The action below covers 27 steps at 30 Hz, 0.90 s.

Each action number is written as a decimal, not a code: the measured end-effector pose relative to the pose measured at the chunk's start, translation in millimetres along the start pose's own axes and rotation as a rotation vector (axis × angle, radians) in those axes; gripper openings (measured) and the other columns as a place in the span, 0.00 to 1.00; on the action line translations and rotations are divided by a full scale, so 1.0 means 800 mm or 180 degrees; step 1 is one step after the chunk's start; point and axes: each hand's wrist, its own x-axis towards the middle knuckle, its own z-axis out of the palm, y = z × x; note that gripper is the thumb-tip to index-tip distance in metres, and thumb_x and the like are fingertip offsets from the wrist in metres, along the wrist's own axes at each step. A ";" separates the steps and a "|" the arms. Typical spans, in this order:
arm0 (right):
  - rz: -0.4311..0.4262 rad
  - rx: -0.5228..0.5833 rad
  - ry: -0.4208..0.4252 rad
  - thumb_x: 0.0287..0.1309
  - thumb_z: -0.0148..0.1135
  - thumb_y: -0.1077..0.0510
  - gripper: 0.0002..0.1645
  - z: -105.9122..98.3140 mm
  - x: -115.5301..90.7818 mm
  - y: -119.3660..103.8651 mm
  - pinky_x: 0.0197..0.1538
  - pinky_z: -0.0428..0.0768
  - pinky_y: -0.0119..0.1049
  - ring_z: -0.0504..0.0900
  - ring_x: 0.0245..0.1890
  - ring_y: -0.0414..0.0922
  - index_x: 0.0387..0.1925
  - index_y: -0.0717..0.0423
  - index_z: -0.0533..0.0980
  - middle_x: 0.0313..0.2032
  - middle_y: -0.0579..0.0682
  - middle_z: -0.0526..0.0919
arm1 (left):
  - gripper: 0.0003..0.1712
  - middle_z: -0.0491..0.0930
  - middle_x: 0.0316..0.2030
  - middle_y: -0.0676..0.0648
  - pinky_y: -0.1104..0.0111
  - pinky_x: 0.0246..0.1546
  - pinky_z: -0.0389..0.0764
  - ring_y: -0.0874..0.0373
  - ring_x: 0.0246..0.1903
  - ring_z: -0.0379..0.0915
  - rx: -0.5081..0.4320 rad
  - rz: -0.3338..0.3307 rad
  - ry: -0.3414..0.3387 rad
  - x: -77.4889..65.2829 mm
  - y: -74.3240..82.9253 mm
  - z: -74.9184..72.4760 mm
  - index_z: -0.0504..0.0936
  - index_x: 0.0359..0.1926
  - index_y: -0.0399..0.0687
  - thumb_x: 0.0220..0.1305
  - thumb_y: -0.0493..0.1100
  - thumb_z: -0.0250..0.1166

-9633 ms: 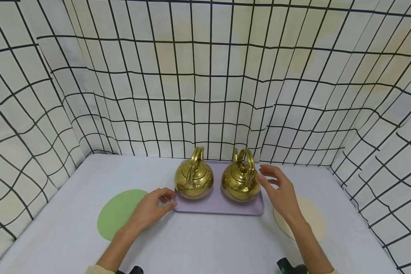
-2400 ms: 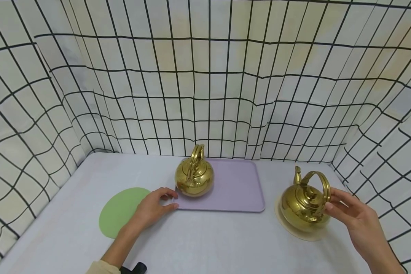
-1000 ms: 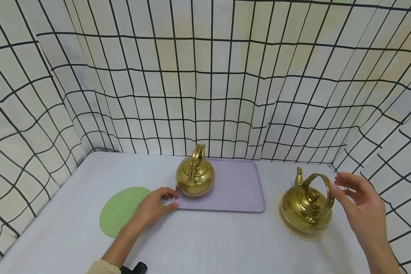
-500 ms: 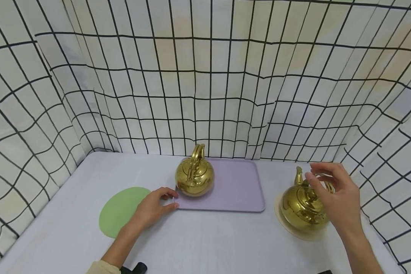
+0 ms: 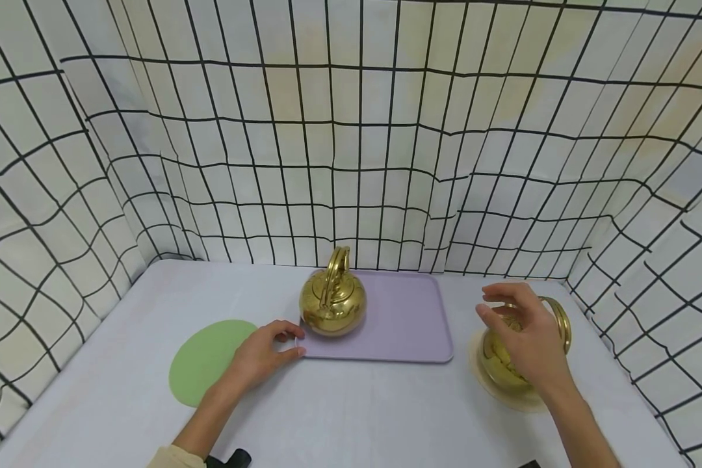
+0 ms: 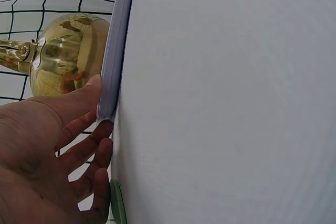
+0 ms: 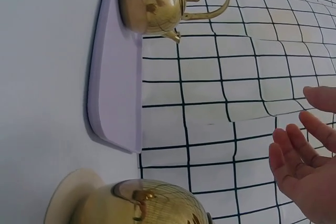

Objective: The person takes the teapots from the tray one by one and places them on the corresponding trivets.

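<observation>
A brass teapot [image 5: 332, 302] with an arched handle stands on the left part of a lilac tray [image 5: 406, 318]. My left hand [image 5: 263, 354] holds the tray's near left corner, thumb on the rim [image 6: 111, 72] and fingers bent at the corner. Another brass teapot [image 5: 497, 367] stands upright on a round cream mat [image 5: 517, 404] to the right; its handle [image 5: 563, 325] shows behind my right hand. My right hand [image 5: 526, 338] is in front of that teapot in the head view, fingers loosely bent and holding nothing. The right wrist view shows it apart from the teapot [image 7: 152, 203].
A round green mat [image 5: 207, 364] lies left of the tray, partly behind the left forearm. White cloth covers the table [image 5: 363, 416]. Walls with a black grid [image 5: 359, 149] enclose the back and both sides.
The right-hand teapot has gone from the tray to the cream mat. My right hand has let go of its handle and moved left across it. My left hand stays at the tray corner.
</observation>
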 end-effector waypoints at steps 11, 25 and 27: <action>0.0122 -0.0040 -0.0344 0.68 0.69 0.57 0.18 0.034 -0.001 0.013 0.58 0.78 0.17 0.77 0.55 0.27 0.57 0.56 0.78 0.56 0.52 0.81 | 0.15 0.86 0.51 0.49 0.48 0.58 0.79 0.51 0.55 0.81 -0.0015 -0.0020 -0.0014 -0.001 0.000 0.000 0.86 0.49 0.57 0.62 0.48 0.76; 0.0524 -0.0087 -0.0727 0.69 0.68 0.45 0.28 0.060 -0.005 0.028 0.69 0.78 0.51 0.77 0.67 0.51 0.64 0.52 0.74 0.63 0.49 0.78 | 0.14 0.87 0.51 0.48 0.48 0.58 0.80 0.50 0.55 0.81 -0.0005 -0.0015 -0.0001 -0.001 0.001 0.000 0.86 0.49 0.57 0.62 0.48 0.76; 0.0537 -0.0056 -0.0768 0.68 0.69 0.46 0.29 0.064 -0.005 0.031 0.70 0.77 0.54 0.76 0.68 0.52 0.64 0.52 0.74 0.64 0.50 0.78 | 0.14 0.87 0.51 0.49 0.48 0.58 0.80 0.51 0.55 0.81 -0.0003 -0.0010 0.0004 -0.001 0.001 0.001 0.86 0.49 0.57 0.62 0.48 0.76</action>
